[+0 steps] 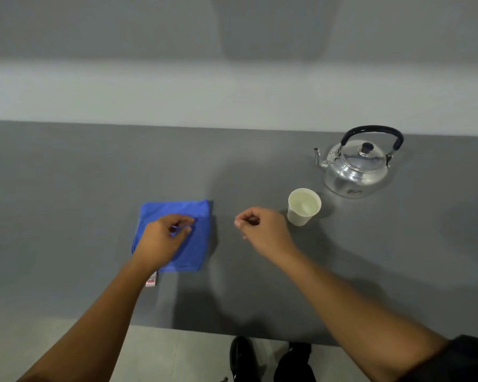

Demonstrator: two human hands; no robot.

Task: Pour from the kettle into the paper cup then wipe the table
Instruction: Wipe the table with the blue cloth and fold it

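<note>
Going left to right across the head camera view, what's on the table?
Blue cloth with the left hand pinching it → right hand, curled and holding nothing → paper cup → kettle.

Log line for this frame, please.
left hand: pinching blue cloth | right hand: empty | paper cup: filled | kettle: set down

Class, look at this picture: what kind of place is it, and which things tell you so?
Probably a plain indoor test or work area, not a home kitchen: a bare grey table against a blank wall, holding only a metal kettle, a paper cup and a folded blue cloth.
</note>
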